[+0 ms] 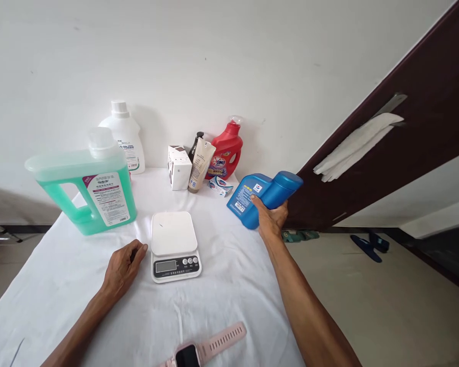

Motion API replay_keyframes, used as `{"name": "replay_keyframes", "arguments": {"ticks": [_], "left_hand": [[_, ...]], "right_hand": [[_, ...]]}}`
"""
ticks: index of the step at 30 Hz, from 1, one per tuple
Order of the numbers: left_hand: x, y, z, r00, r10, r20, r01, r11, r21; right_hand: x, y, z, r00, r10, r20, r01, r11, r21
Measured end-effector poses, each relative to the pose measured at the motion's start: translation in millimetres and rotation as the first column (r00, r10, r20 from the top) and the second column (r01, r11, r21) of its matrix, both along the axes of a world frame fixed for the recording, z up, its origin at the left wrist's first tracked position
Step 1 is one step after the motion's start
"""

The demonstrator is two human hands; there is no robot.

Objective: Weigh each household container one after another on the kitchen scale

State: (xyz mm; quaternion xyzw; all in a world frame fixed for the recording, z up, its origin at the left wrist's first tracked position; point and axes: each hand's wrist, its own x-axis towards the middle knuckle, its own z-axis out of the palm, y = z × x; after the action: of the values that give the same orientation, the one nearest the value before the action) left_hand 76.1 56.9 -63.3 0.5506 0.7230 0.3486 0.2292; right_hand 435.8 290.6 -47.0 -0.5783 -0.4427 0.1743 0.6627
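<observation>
Blue bottle (248,199): leaning, cap (286,181) pointing to R., above R. side of white cloth (222,265); base contact w/ cloth: can't tell fm. where I'm standing.
R. hand (271,216): clamping blue bottle; thumb (255,200) pressing on front nr. print, other fingers wrapping behind, mostly hidden.
Grip reason (est.): hand is prob. gripping fm. the arm side, thumb opposing fingers, to steady the weight one-handed.
Scale (174,232): lying flat on cloth betw. both hands; prob. sitting centrally for easy reach fm. either side.
Display (166,266): facing near side, prob. for easy reading; showing no digits I'm able to make out.
L. hand (124,265): resting on cloth just L. of scale, apart fm. it; fingers curling loosely together, gripping nothing visible; prob. supporting the arm.
Green jug (109,199): standing L. of scale, handle facing L.
White bottle (132,130): standing behind jug, nr. wall (199,61).
Back group: box (180,171), tube (202,165), dark bottle (194,149) & red bottle (229,148) standing close together; small carton (221,186) lying in front of red bottle; prob. being kept back to leave working room.
Watch (189,352): lying on near part of cloth, strap extending R.
</observation>
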Motion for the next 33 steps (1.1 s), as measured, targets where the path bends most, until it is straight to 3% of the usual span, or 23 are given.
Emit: {"name": "replay_keyframes", "arguments": {"ticks": [3,5,10,15,20,25,28,33], "left_hand": [[0,0,-0.1,1.000,0.007,-0.003,-0.007,1.000,-0.007],[0,0,-0.2,1.000,0.009,-0.003,-0.009,1.000,-0.008],[1,0,-1.4,1.000,0.012,0.004,-0.012,1.000,-0.016],[2,1,-0.5,1.000,0.003,0.005,-0.003,1.000,-0.019],[2,-1,1.8,1.000,0.005,0.008,-0.005,1.000,-0.014],[2,-1,3.6,1.000,0.005,-0.002,-0.005,1.000,-0.003],[2,0,4.2,1.000,-0.006,-0.011,0.006,1.000,0.007],[3,-1,3.4,1.000,-0.012,0.002,0.012,0.999,0.039]], "right_hand": [[-7,12,1.8,0.995,-0.100,0.020,0.101,0.994,-0.042],[-17,17,4.5,0.995,-0.089,0.040,0.091,0.994,-0.054],[-38,21,5.2,0.998,0.002,0.061,0.001,0.999,-0.051],[-42,20,-1.2,0.984,0.169,0.059,-0.170,0.985,0.007],[-49,24,-4.0,0.942,0.334,0.021,-0.334,0.942,0.037],[-57,40,-1.7,0.866,0.501,-0.003,-0.500,0.865,0.049],[-61,47,-0.3,0.852,0.524,0.011,-0.524,0.851,0.043],[-67,45,-1.4,0.878,0.479,-0.025,-0.479,0.876,-0.050]]}}
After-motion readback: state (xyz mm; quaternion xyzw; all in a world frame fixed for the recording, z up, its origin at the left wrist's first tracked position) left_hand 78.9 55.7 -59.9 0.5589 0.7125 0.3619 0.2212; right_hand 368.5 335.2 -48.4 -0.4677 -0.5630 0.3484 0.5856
